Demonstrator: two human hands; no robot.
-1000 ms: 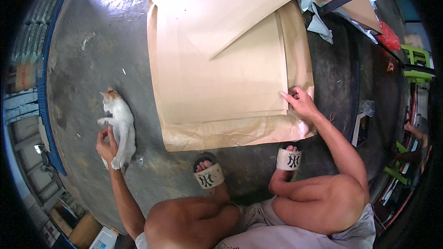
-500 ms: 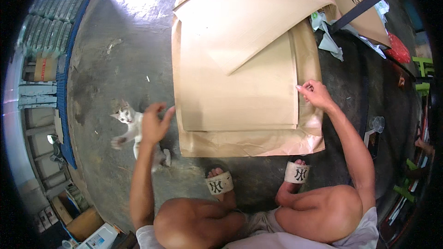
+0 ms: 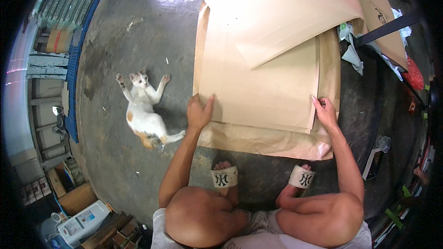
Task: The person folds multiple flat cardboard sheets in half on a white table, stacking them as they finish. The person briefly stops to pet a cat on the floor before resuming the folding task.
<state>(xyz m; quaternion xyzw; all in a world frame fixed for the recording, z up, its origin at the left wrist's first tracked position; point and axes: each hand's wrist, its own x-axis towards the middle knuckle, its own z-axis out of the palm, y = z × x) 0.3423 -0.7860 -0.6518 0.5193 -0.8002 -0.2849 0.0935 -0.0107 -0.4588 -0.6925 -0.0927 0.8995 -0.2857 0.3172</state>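
In front of my feet lies a stack of brown kraft paper sheets (image 3: 263,97), with a wider, creased brown wrapping sheet (image 3: 258,142) under it. A large top flap (image 3: 281,16) of the paper is folded over at the far end, its pointed corner resting on the stack. At the stack's left edge, my left hand (image 3: 200,113) has its thumb on top and its fingers curled against the side. My right hand (image 3: 325,110) pinches the right edge between thumb and fingers.
A white and orange cat (image 3: 146,108) lies stretched on the concrete floor to the left. At far right stand an open cardboard box (image 3: 378,23) and a dark metal bar (image 3: 387,30). Shelves with stacked packs (image 3: 69,7) line the left; a white container (image 3: 83,221) is lower left.
My left hand has come from beside the cat onto the paper's left edge. My right hand has closed on the right edge. The cat has rolled onto the floor, away from my arm.
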